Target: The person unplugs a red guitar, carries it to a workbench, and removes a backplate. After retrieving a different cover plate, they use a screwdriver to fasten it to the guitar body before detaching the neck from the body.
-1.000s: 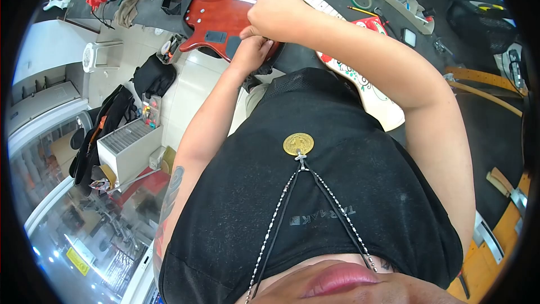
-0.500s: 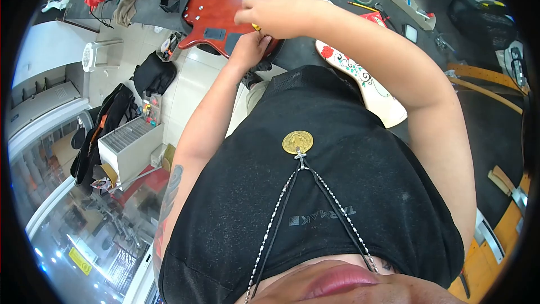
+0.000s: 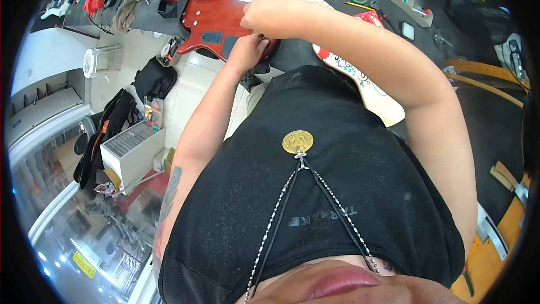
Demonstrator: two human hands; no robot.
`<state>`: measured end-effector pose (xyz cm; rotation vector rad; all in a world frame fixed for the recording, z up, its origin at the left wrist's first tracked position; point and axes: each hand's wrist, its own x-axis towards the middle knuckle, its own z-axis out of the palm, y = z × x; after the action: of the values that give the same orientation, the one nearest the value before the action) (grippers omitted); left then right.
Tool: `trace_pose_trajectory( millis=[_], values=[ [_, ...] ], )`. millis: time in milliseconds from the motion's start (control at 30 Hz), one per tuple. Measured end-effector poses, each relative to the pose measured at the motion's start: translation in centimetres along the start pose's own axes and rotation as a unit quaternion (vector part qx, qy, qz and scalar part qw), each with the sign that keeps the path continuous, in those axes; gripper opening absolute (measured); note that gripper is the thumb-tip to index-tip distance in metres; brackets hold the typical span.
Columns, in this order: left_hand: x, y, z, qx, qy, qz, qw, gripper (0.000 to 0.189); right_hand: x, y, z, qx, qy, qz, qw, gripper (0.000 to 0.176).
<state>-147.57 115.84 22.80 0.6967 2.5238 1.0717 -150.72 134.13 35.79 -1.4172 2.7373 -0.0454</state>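
A: Where is the red guitar [image 3: 225, 11] placed?

B: It is laid flat on the dark surface [image 3: 149, 17], with its cover plate [image 3: 211, 38] turned up and its near edge appearing to reach past the surface. A black strap [image 3: 184, 5] is looped round its left end.

A: And how is each hand placed?

B: The left hand [image 3: 246, 53] is rested at the near right edge of the red guitar. Its fingers are bent, with the thumb brought close to them, but whether anything is pinched there cannot be told. The right hand [image 3: 264, 17] is held over the right part of the red guitar, just beyond the left. Its fingers are curled under and hidden, so their grip cannot be told either.

A: What could go wrong from here?

B: The finish could be scratched if something hard were held in the hidden fingers and allowed to slip. The red guitar could also be tipped or slid if too much weight were put on its near edge, which seems poorly supported.

A: Is anything else put at risk?

B: The floral guitar body [image 3: 368, 87], set to the right of the red guitar and nearer the torso, could be knocked by a careless sweep of the right forearm [image 3: 349, 34].
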Motion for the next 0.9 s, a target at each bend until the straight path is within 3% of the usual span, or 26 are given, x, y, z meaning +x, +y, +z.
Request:
trace_pose_trajectory(
  millis=[33, 100, 233, 267, 300, 333, 400, 433, 500, 600, 633, 700, 733, 767, 800, 900],
  values=[
    [-0.1, 0.1, 0.1, 0.000, 0.001, 0.000, 1.000, 0.022, 0.0, -0.7, -1.9, -0.001, 0.000, -0.001, 1.000, 0.038],
    [-0.3, 0.1, 0.3, -0.049, 0.002, 0.028, 0.998, 0.021, -0.4, -2.2, -5.3, 0.065, -0.144, 0.139, 0.978, 0.023],
    [-0.3, 0.1, 0.0, -0.029, -0.007, 0.010, 1.000, 0.020, -0.7, -1.8, -4.1, 0.093, -0.150, 0.153, 0.972, 0.022],
    [-0.3, 0.3, -0.3, -0.013, -0.028, -0.021, 0.999, 0.020, -0.9, -1.1, -1.4, 0.150, 0.004, 0.068, 0.986, 0.028],
    [-0.2, 0.4, -0.4, 0.003, -0.048, -0.052, 0.997, 0.020, -1.0, -0.8, -0.8, 0.200, 0.159, -0.020, 0.967, 0.038],
    [-0.3, 0.5, -0.3, 0.002, -0.048, -0.053, 0.997, 0.020, -0.7, -0.4, -0.3, 0.201, 0.158, -0.020, 0.967, 0.038],
    [-0.5, 0.8, -0.2, -0.056, 0.004, -0.020, 0.998, 0.020, 0.4, 0.0, 0.1, 0.062, -0.034, 0.033, 0.997, 0.047],
    [-0.4, 0.7, 0.0, -0.056, 0.006, -0.021, 0.998, 0.020, 0.2, -0.6, -2.0, 0.061, -0.034, 0.031, 0.997, 0.047],
    [-0.4, 0.2, 0.3, -0.083, 0.008, 0.002, 0.997, 0.020, -0.4, -1.7, -5.6, 0.096, -0.186, 0.141, 0.968, 0.046],
    [-0.8, 0.7, -0.6, -0.032, -0.028, -0.066, 0.997, 0.020, -2.8, 3.3, -0.3, 0.309, 0.090, 0.201, 0.925, 0.056],
    [-1.0, 0.7, -0.7, -0.035, -0.022, -0.070, 0.997, 0.020, -3.9, 4.9, 0.3, 0.302, 0.107, 0.254, 0.913, 0.057],
    [-1.4, 0.3, -1.2, -0.178, -0.029, -0.172, 0.968, 0.024, -6.6, 5.9, 2.5, 0.128, -0.015, 0.316, 0.940, 0.034],
    [-2.2, 0.3, -1.4, -0.285, -0.003, -0.169, 0.944, 0.023, -7.9, 5.7, 4.7, 0.077, -0.085, 0.337, 0.934, 0.025],
    [-2.8, 0.3, -1.5, -0.286, -0.002, -0.167, 0.943, 0.023, -9.3, 5.0, 6.5, 0.030, -0.132, 0.316, 0.939, 0.015],
    [-3.4, 0.0, -1.6, -0.342, 0.037, -0.182, 0.921, 0.023, -10.5, 4.8, 8.8, 0.008, -0.173, 0.256, 0.951, 0.016],
    [-5.2, -0.4, -2.4, -0.404, 0.096, -0.199, 0.887, 0.022, -11.8, 2.3, 12.2, -0.010, -0.212, 0.274, 0.938, 0.014]
  ],
)
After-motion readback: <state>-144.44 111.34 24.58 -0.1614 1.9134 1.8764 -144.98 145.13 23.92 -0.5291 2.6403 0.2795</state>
